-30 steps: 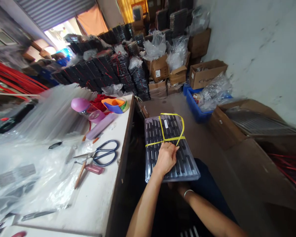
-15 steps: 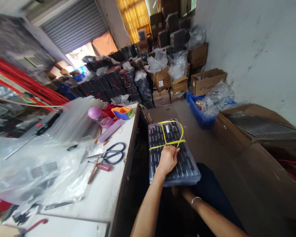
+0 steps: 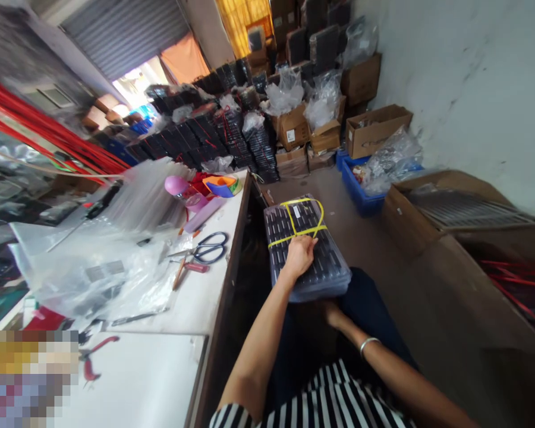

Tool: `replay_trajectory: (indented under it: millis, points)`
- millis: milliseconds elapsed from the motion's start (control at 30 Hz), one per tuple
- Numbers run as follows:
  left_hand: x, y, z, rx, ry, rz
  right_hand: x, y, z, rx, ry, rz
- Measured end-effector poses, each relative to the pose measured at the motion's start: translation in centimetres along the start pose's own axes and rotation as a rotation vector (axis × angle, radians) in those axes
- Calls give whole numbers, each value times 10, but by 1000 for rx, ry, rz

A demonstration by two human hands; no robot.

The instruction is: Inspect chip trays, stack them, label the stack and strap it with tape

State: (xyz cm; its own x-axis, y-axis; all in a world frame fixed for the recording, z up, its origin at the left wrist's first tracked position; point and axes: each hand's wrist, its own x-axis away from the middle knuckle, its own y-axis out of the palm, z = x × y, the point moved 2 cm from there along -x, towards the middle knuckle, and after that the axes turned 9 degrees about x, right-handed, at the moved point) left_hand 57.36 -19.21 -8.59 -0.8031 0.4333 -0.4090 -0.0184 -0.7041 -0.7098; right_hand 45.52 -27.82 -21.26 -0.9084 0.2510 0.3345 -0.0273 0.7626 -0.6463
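Observation:
A bundle of clear plastic trays [image 3: 330,276] filled with rows of dark, narrow pieces sits over my lap, tied crosswise with yellow strap [image 3: 290,220]. A loop of that strap stands up above the top tray. My left hand [image 3: 300,255] is closed on the strap near the crossing, on top of the bundle. My right hand [image 3: 332,312] is at the bundle's near lower edge, its fingers hidden beneath the trays. On the worktable to the left lie scissors [image 3: 210,248] with dark handles and a small red-handled tool [image 3: 196,267].
The white worktable [image 3: 160,368] carries plastic bags [image 3: 116,267], a pink bottle [image 3: 177,185], a tape roll [image 3: 223,185] and pliers [image 3: 91,356]. A blue crate [image 3: 361,193] and open cardboard boxes [image 3: 405,220] stand on the right. Strapped stacks of trays [image 3: 261,151] fill the back.
The view has tilted downward, bringing my striped shirt into sight. The bundle and both hands appear higher in the picture and slightly left. My left hand keeps its grip on the strap.

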Motion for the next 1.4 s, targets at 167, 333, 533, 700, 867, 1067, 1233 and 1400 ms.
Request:
replay_trajectory:
  millis: [167,333,533,700,867,1067,1233,1400]
  points:
    - [21,-12,2,151,8,-27,33,-26,3,340,-126,-323]
    - [65,-24,11,257,55,19,66,-54,-33,433,-333,-295]
    - [81,-22,6,304,70,80,59,-60,-45,358,-435,-214]
    - [81,-19,-2,327,66,98,64,-59,-24,228,-502,-154]
    - [82,-17,-3,302,70,94,74,-50,-15,4,-480,-137]
    - [85,-22,7,173,113,89,69,-80,-55,-214,-503,42]
    - [90,-23,12,28,151,79,60,-80,-77,-427,-542,-58]
    - [87,-13,7,-79,82,48,67,-50,-68,-728,-261,-56]
